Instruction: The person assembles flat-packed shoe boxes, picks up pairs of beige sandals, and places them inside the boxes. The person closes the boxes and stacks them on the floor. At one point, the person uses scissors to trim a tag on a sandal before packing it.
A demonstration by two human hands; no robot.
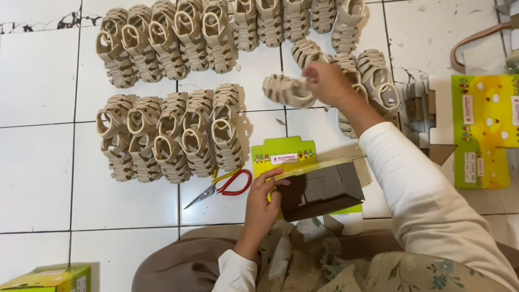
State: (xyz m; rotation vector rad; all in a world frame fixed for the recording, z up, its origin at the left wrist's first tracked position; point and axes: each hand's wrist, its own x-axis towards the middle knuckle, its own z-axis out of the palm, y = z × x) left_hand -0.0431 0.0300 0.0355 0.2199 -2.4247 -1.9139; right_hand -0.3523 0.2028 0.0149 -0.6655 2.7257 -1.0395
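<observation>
My right hand [326,81] reaches out over the white tiled floor and grips a beige strappy sandal [289,90] by its heel end, lifted just off the tiles. Close to my lap, my left hand [262,203] holds the edge of an open yellow-green shoe box [316,186] with a brown cardboard inside, its lid flap tilted up. Red-handled scissors [221,187] lie on the floor just left of the box.
Two rows of beige sandals stand side by side on the tiles, one row at the top [216,32] and one in the middle left [167,135]. Flattened yellow-green boxes [481,130] lie at the right. Another closed box [46,278] sits at the bottom left corner.
</observation>
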